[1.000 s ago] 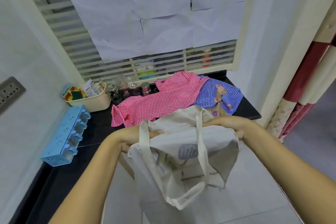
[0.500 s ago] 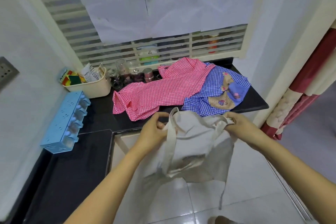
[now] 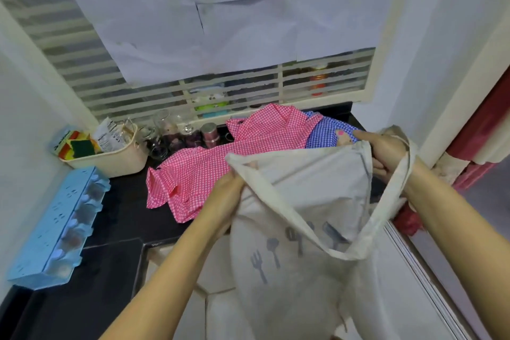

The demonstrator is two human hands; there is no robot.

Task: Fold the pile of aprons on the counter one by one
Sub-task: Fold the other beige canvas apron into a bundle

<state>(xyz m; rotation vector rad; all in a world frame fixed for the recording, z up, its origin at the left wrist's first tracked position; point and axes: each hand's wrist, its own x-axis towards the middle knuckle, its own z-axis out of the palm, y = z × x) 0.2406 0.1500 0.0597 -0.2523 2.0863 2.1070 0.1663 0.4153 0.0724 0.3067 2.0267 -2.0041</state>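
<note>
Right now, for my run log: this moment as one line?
left hand: grips cream apron | right hand: grips cream apron | pink apron, blue apron: unfolded on counter

text: none legible | packet: print too small to read

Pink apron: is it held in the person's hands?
No, the pink apron lies on the counter; left hand and right hand grip the cream apron.

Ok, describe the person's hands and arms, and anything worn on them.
The left hand and right hand are bare, without gloves. Both forearms are uncovered down to the picture's lower edge: no sleeves, watch or bracelet show. No ring shows on the visible fingers.
</note>
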